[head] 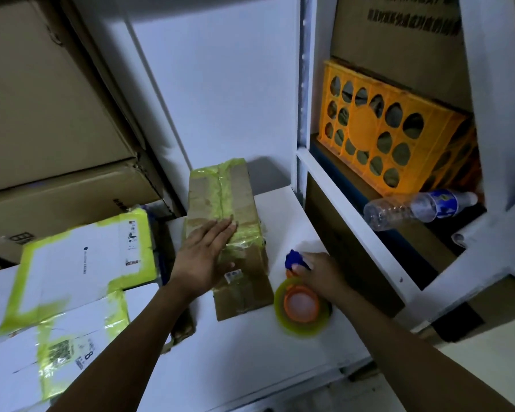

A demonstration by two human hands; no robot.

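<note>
A brown cardboard parcel (235, 203) wrapped in yellow-green tape lies on the white table (235, 361). My left hand (204, 257) rests flat on its near half, fingers straight. To the right, my right hand (321, 272) grips a tape dispenser (301, 307) with a blue handle, an orange core and a roll of yellow-green tape. The dispenser sits on the table just right of the parcel's near corner.
Two white parcels with yellow-green tape (84, 251) (63, 349) lie at the left. Large cardboard boxes (51, 114) are stacked behind them. A white shelf frame (351, 221) at right holds an orange crate (393, 135) and a lying plastic bottle (416, 206).
</note>
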